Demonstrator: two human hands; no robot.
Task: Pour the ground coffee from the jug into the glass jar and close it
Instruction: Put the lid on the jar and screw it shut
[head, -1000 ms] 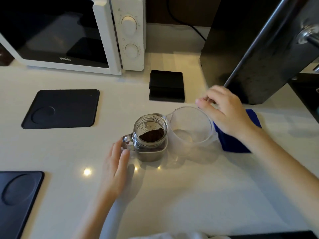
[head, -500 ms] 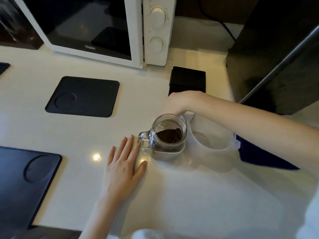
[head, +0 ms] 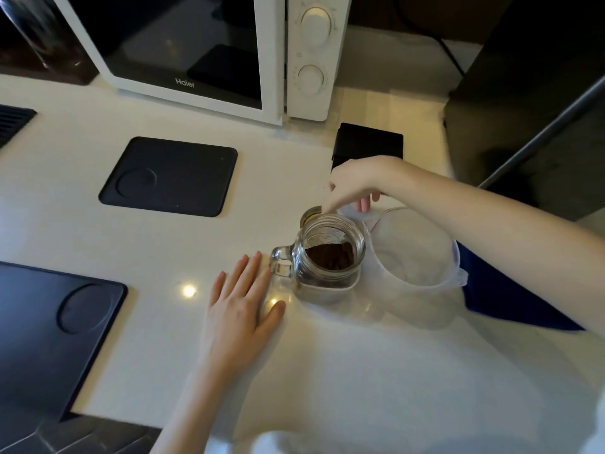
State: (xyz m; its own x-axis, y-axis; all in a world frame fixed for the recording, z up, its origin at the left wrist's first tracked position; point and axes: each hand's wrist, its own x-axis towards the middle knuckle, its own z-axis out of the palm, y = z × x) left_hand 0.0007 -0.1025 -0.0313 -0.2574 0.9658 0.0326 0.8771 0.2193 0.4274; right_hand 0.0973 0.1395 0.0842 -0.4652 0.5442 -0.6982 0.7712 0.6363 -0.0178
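A glass jar (head: 330,257) with a side handle stands on the white counter (head: 327,371), ground coffee in its bottom and its mouth uncovered. Touching its right side is the clear plastic jug (head: 414,257), upright and empty. A round metal lid (head: 309,213) lies just behind the jar, partly hidden by the rim. My right hand (head: 357,181) reaches over the jug, fingertips down on the lid's edge; the jar hides whether they grip it. My left hand (head: 244,303) lies flat on the counter, fingertips beside the jar's handle, holding nothing.
A white microwave (head: 203,50) stands at the back, a small black box (head: 368,145) in front of it. Black mats lie at centre left (head: 170,175) and lower left (head: 49,335). A blue cloth (head: 510,296) lies under my right forearm. A dark appliance (head: 523,109) fills the right.
My right hand left the jug's rim and moved left behind the jar, down onto the lid. My left hand slid off the jar's handle and flattened on the counter. The camera shifted left.
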